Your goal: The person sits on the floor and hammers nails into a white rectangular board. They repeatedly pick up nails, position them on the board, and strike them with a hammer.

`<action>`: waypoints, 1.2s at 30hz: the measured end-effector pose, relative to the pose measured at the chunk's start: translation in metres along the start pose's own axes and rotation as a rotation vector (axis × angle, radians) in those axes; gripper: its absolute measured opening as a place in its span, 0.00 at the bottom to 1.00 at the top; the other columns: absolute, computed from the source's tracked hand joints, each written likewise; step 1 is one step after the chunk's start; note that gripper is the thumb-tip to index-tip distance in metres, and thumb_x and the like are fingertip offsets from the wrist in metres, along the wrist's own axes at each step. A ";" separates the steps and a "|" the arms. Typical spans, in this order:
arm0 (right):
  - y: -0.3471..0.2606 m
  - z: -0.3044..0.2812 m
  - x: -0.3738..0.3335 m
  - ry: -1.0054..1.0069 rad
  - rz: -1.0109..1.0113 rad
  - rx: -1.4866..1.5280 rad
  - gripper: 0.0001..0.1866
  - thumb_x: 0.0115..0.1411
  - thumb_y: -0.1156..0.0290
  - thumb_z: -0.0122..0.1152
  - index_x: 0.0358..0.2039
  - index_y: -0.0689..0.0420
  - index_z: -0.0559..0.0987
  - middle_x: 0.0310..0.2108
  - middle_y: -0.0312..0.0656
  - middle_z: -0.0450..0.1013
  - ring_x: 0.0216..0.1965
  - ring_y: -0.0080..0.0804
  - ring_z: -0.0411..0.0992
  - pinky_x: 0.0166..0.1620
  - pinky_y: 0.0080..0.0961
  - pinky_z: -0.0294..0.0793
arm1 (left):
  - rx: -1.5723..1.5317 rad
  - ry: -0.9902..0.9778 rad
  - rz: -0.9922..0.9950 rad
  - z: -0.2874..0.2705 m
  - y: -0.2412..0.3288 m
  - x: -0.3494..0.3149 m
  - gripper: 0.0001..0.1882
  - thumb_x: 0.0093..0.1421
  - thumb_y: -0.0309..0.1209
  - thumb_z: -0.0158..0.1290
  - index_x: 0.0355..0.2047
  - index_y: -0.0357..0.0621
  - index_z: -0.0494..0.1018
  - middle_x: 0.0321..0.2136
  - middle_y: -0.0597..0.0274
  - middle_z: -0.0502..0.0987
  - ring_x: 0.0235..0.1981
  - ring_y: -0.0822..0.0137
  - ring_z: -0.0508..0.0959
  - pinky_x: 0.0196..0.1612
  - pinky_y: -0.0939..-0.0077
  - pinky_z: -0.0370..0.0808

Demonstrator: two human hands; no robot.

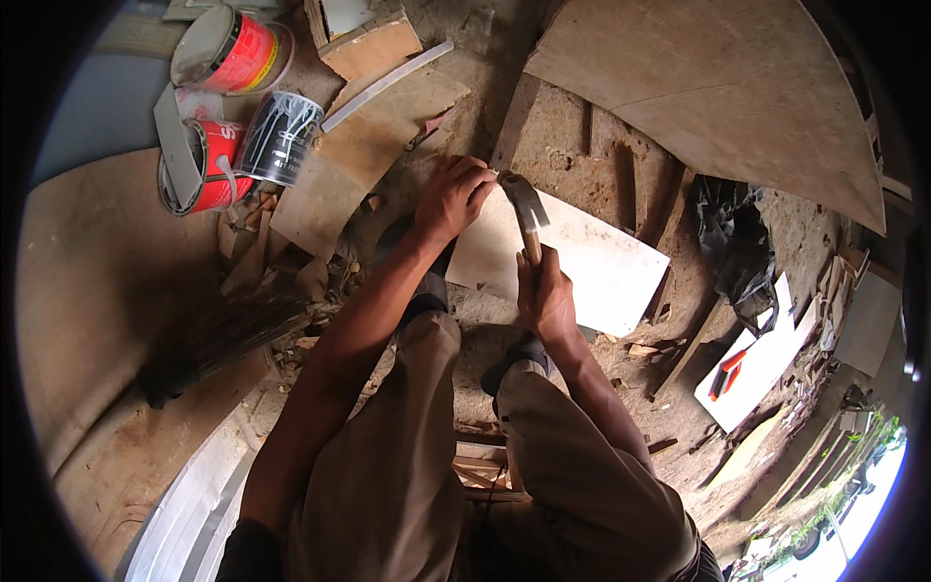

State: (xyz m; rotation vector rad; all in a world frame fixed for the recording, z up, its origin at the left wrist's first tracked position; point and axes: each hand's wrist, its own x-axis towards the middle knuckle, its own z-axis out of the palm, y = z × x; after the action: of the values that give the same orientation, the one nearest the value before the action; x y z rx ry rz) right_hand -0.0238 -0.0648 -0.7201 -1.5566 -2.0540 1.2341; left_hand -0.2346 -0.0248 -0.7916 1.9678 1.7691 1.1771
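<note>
A pale rectangular board (592,262) lies on the ground before my feet, tilted across the view. My right hand (549,301) is wrapped round the handle of a claw hammer (529,209). The hammer's dark metal head hangs over the board's far left corner, with its claw toward the right. My left hand (452,200) is at that same corner, its fingertips pressed together close beside the hammer head. Whatever the fingertips pinch is too small to make out.
Paint cans, a black one (281,139) and red ones (238,53), stand at the far left. A large wooden panel (698,78) fills the far right. Black plastic (734,247) and red-handled pliers (725,375) on a white board lie at right. Wood scraps litter the ground.
</note>
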 end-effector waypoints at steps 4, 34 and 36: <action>0.005 0.002 0.005 0.005 -0.022 -0.057 0.13 0.65 0.66 0.56 0.42 0.59 0.64 0.21 0.59 0.72 0.25 0.61 0.74 0.24 0.50 0.71 | -0.017 0.019 -0.006 0.002 0.000 0.000 0.07 0.53 0.24 0.59 0.33 0.42 0.73 0.34 0.60 0.76 0.39 0.55 0.75 0.45 0.62 0.71; 0.002 -0.002 -0.014 -0.070 0.074 0.288 0.27 0.71 0.51 0.37 0.56 0.64 0.64 0.22 0.52 0.71 0.24 0.43 0.72 0.30 0.40 0.70 | 0.293 0.012 -0.371 0.009 0.041 -0.029 0.15 0.62 0.30 0.51 0.48 0.41 0.66 0.41 0.46 0.69 0.47 0.47 0.69 0.58 0.48 0.60; 0.006 0.004 -0.014 -0.083 0.084 0.315 0.27 0.72 0.51 0.36 0.56 0.64 0.65 0.22 0.51 0.70 0.23 0.41 0.71 0.30 0.38 0.69 | 0.311 0.017 -0.368 0.009 0.043 -0.028 0.15 0.62 0.30 0.50 0.48 0.41 0.66 0.40 0.46 0.69 0.47 0.48 0.69 0.58 0.48 0.61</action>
State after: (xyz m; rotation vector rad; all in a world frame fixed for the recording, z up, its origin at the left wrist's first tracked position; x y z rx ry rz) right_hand -0.0173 -0.0787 -0.7234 -1.4758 -1.7498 1.5885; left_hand -0.1954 -0.0571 -0.7805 1.6709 2.3121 0.8412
